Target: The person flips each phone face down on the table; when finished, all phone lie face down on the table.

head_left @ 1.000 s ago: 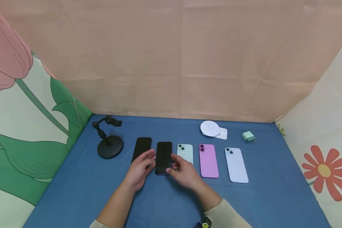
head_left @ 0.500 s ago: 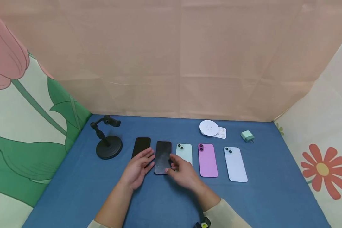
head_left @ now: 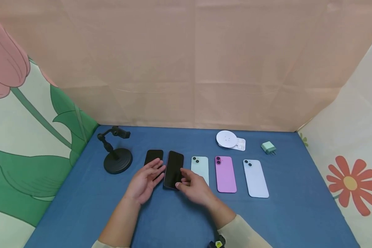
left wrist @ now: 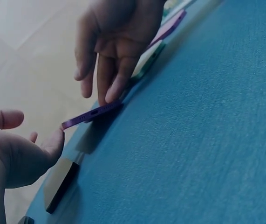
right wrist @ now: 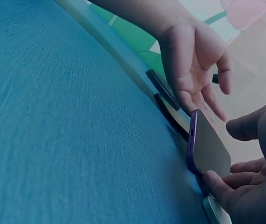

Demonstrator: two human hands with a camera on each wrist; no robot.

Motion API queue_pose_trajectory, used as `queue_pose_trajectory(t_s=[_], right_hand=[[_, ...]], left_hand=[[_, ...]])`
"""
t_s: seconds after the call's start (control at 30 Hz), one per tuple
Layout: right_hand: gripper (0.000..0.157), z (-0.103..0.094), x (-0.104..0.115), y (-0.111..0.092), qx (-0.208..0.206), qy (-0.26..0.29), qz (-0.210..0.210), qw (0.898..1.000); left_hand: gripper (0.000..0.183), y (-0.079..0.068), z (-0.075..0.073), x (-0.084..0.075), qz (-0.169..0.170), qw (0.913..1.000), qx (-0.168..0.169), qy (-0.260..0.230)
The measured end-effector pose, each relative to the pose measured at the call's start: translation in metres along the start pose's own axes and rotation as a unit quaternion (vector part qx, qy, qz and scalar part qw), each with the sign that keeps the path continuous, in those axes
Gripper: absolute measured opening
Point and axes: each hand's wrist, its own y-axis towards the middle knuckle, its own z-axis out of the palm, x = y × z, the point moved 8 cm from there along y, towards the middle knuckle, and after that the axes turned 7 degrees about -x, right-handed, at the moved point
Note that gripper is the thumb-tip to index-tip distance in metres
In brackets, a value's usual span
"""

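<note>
A smartphone (head_left: pixel 174 170) with a dark screen and purple edge sits tilted off the blue table; both wrist views show a shadow or gap under it. My right hand (head_left: pixel 194 187) holds its right edge near the bottom corner, thumb and fingers bent around that side. My left hand (head_left: pixel 146 182), palm turned up and fingers fairly straight, touches its left edge with a fingertip in the left wrist view. Beyond the left fingers lies a second black smartphone (head_left: pixel 153 155), partly covered by them. A pale green smartphone (head_left: pixel 200 167) lies beside the right hand, partly hidden.
Rightward on the blue table (head_left: pixel 285 220) lie a pink smartphone (head_left: pixel 225 174) and a white one (head_left: pixel 256 178). A white round charger (head_left: pixel 226 139) and a green plug adapter (head_left: pixel 268 147) stand farther back. At the far left is a black stand (head_left: pixel 118 161).
The dark phone has shifted left and turned slightly, and now sits tilted where it lay flat. Both hands have moved a little left with it. The other phones stay put.
</note>
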Motion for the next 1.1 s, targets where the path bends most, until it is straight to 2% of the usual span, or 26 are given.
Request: queue_pose_trajectory(t_s=[0.2,0.5,0.83,1.1], right_hand=[[0.063,0.005,0.0,0.003,0.006,0.025,0.012,1.0],[0.063,0.016,-0.001,0.01,0.02,0.047,0.007,0.999],[0.061,0.024,0.0,0.016,0.021,0.086,0.025,0.996],[0.057,0.029,0.0,0.013,0.042,0.135,0.043,0.989]], left_hand=[[0.058,-0.002,-0.004,-0.004,-0.004,0.9999,-0.001,-0.009],[0.057,-0.007,-0.006,-0.014,-0.002,0.9998,0.006,-0.017],[0.057,-0.012,0.002,-0.021,0.002,0.9995,0.017,-0.026],[0.051,-0.015,0.01,-0.024,0.011,0.9995,0.016,-0.024]])
